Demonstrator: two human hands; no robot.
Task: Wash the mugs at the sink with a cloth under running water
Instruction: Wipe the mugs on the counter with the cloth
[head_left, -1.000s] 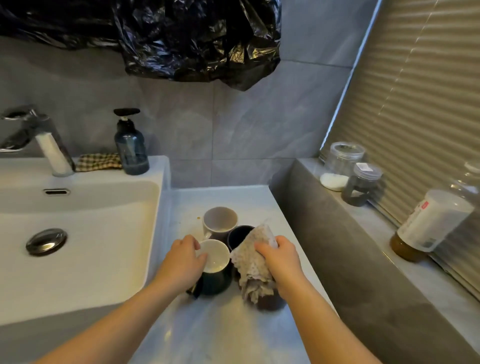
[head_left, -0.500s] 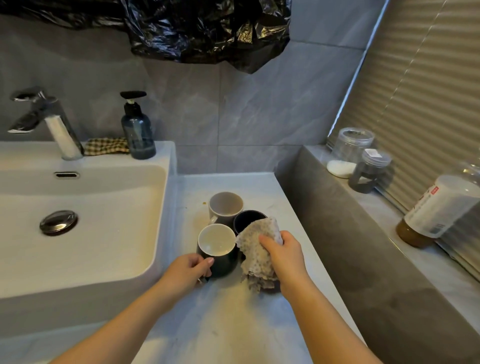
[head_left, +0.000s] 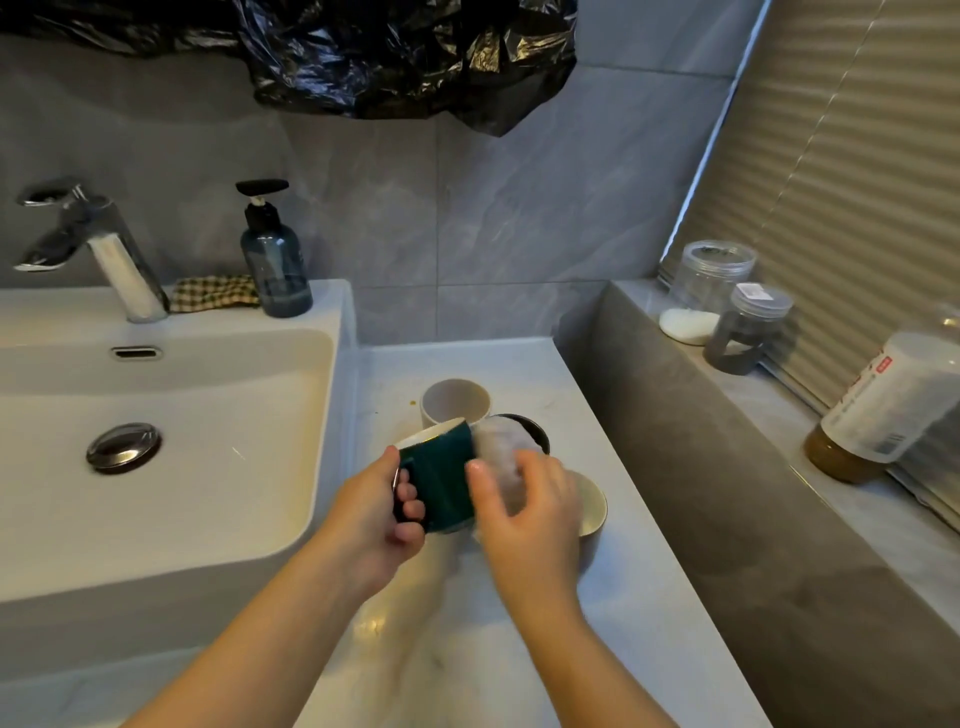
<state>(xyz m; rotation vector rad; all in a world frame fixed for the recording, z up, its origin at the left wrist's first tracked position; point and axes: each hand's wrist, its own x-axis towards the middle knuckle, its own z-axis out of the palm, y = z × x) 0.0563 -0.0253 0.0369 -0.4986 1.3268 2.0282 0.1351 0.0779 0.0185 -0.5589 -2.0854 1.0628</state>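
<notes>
My left hand (head_left: 371, 512) grips a dark green mug (head_left: 440, 478) by its handle, lifted off the counter and tilted. My right hand (head_left: 524, 512) holds a pale patterned cloth (head_left: 500, 452), blurred, pressed against the green mug's right side. Behind them on the counter (head_left: 519, 364) stand a white mug (head_left: 456, 402) and a dark mug (head_left: 532, 431), partly hidden by the cloth. A cream mug (head_left: 589, 506) sits under my right hand. The white sink (head_left: 171, 415) lies to the left; no water runs from the tap (head_left: 98, 244).
A blue soap pump bottle (head_left: 274, 260) and a checked cloth (head_left: 215, 293) sit on the sink's back rim. On the grey ledge at the right stand two clear jars (head_left: 714, 291) and a bottle with brown liquid (head_left: 883, 410). A black plastic bag (head_left: 395, 52) hangs overhead.
My left hand took the green mug by its handle and lifted it off the counter, tilting it. My right hand brought the cloth against the mug, uncovering the cream mug.
</notes>
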